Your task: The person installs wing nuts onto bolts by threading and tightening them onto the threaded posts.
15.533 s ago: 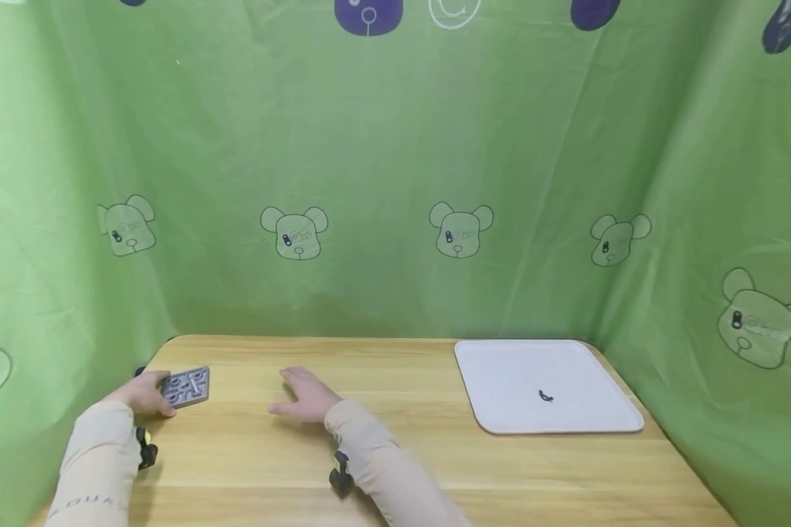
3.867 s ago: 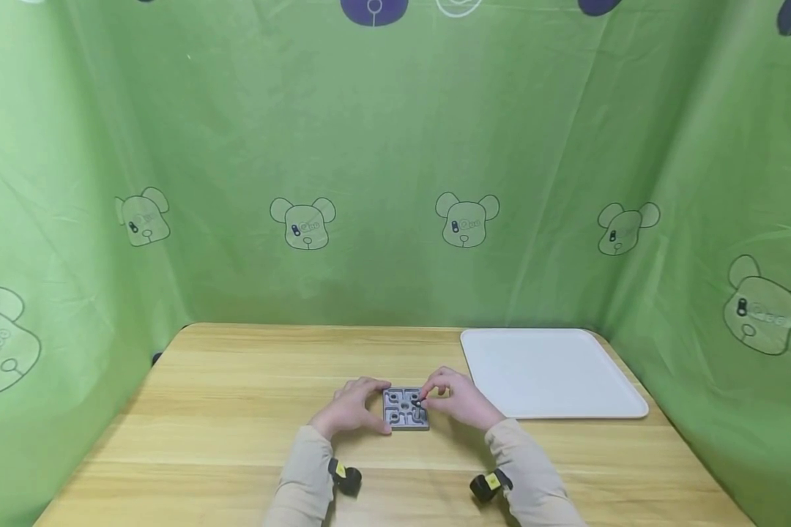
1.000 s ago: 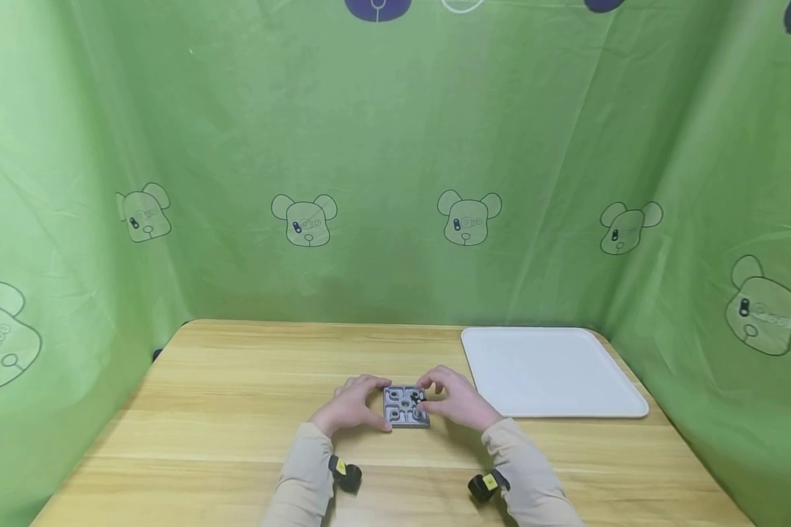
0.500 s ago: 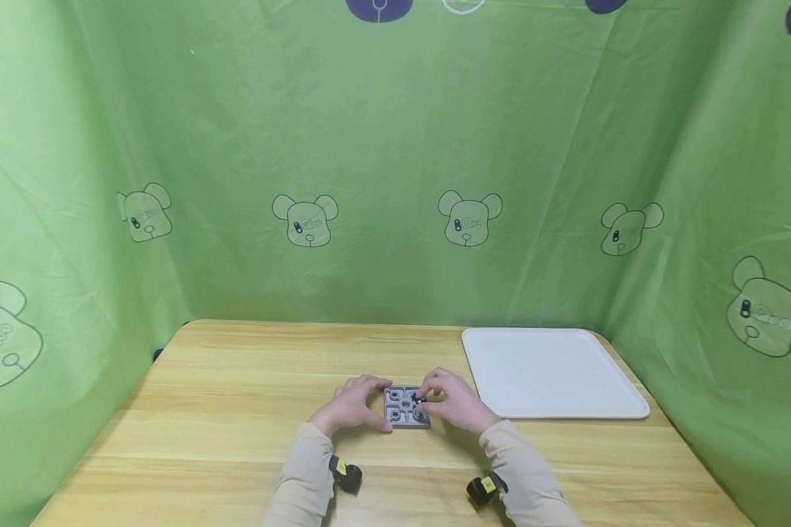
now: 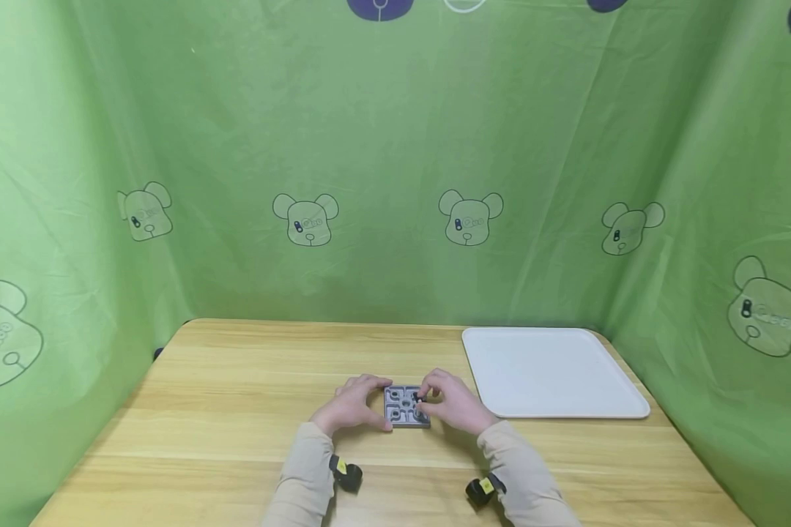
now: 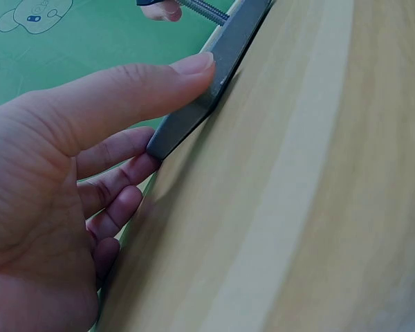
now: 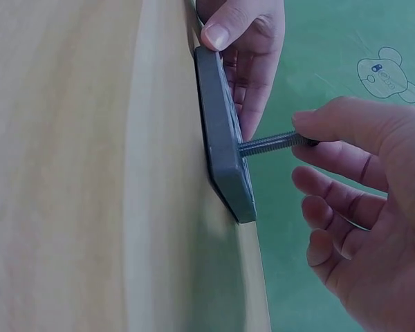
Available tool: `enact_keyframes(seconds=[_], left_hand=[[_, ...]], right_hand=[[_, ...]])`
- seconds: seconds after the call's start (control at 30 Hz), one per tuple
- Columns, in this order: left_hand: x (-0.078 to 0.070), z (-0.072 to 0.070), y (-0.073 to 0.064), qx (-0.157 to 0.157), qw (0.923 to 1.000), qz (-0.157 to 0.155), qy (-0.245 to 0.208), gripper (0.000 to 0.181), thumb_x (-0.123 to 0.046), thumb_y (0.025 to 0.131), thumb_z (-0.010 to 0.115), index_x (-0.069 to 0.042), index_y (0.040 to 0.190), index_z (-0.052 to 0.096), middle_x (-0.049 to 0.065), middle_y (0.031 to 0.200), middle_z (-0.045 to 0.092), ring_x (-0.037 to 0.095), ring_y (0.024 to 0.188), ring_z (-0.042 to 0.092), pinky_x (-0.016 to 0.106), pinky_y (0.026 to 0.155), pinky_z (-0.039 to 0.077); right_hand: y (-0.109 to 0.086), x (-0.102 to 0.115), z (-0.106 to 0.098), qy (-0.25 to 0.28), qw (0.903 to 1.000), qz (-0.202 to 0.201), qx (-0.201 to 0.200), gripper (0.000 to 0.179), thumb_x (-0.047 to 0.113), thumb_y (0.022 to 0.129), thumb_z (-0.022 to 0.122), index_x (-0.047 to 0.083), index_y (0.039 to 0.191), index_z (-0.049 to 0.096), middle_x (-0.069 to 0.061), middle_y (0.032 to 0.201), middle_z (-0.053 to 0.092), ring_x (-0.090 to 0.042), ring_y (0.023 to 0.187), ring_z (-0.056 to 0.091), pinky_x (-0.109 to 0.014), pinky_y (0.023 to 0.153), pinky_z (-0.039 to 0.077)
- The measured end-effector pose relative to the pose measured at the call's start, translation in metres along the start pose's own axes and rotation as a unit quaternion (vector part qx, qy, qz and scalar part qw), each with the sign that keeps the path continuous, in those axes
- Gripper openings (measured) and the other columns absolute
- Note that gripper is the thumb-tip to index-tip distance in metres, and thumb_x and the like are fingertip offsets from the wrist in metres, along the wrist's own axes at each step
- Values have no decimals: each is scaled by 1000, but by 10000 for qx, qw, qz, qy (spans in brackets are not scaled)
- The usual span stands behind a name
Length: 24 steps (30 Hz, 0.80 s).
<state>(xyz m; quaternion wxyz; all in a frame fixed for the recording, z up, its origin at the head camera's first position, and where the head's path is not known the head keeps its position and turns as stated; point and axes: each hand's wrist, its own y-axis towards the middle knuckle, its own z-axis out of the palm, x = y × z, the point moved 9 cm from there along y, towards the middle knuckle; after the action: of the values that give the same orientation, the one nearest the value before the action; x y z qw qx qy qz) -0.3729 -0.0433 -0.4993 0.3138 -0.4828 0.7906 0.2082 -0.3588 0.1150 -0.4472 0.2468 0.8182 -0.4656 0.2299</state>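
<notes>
A grey square plate (image 5: 406,424) with a moulded pattern of rings and ribs lies on the table. My left hand (image 5: 352,404) grips its left side, thumb at the near corner and fingers at the far one. From the right, my right hand (image 5: 458,401) pinches the dark head of a threaded bolt (image 7: 270,144) between thumb and index finger. The bolt's shank stands out from the plate's upper face, its tip hidden at the surface. In the left wrist view, the plate's edge (image 6: 194,117) shows under my left thumb. The other right fingers curl loosely below the bolt.
A white tray (image 5: 556,373) lies at the back right of the wooden table (image 5: 237,410). Green curtains (image 5: 382,278) with bear prints hang behind and along both sides. Black wrist cameras (image 5: 348,476) sit on both sleeves.
Since the oldest frame, the plate moved from far left to the middle, and the small dark item left the tray. Lately the right fingertips have shifted slightly, turning the bolt's head; the left hand stays still.
</notes>
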Motion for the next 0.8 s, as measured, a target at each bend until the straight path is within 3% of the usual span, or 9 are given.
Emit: enact_keyframes(seconds=[0.13, 0.23, 0.4, 0.63, 0.8], left_hand=[[0, 0, 0, 12, 10000, -1, -1, 88, -39, 62, 85, -18, 140, 51, 6, 143, 52, 32, 132, 42, 61, 110, 27], [-1, 0, 0, 18, 10000, -1, 7, 88, -40, 63, 85, -18, 140, 51, 6, 144, 52, 32, 133, 41, 61, 110, 26], [-1, -1, -1, 17, 10000, -3, 9, 88, -40, 63, 84, -19, 141, 50, 7, 145, 51, 33, 134, 41, 63, 111, 25], [-1, 0, -1, 18, 10000, -10, -3, 88, -39, 63, 85, -18, 141, 50, 7, 144, 51, 33, 133, 41, 64, 110, 25], [-1, 0, -1, 27, 10000, -15, -39, 88, -39, 63, 85, -17, 141, 50, 8, 145, 51, 32, 133, 41, 63, 110, 25]], right_hand=[[0, -1, 0, -23, 10000, 42, 32, 16, 16, 78, 77, 14, 87, 63, 2, 94, 61, -15, 85, 53, -22, 72, 44], [0, -1, 1, 55, 10000, -17, 60, 25, 19, 78, 77, 12, 99, 65, -3, 97, 63, -17, 85, 54, -22, 71, 44], [0, -7, 0, 672, 9976, 73, 143, 35, 22, 85, 71, 15, 119, 64, -9, 109, 65, -19, 92, 55, -29, 77, 46], [-2, -13, -1, 1479, 9875, 193, 513, 28, 18, 94, 57, 15, 121, 66, -10, 122, 64, -19, 103, 54, -36, 89, 43], [-3, -13, 2, 1883, 9786, 210, 807, 30, 11, 93, 57, 8, 122, 65, -15, 126, 62, -25, 106, 54, -38, 93, 41]])
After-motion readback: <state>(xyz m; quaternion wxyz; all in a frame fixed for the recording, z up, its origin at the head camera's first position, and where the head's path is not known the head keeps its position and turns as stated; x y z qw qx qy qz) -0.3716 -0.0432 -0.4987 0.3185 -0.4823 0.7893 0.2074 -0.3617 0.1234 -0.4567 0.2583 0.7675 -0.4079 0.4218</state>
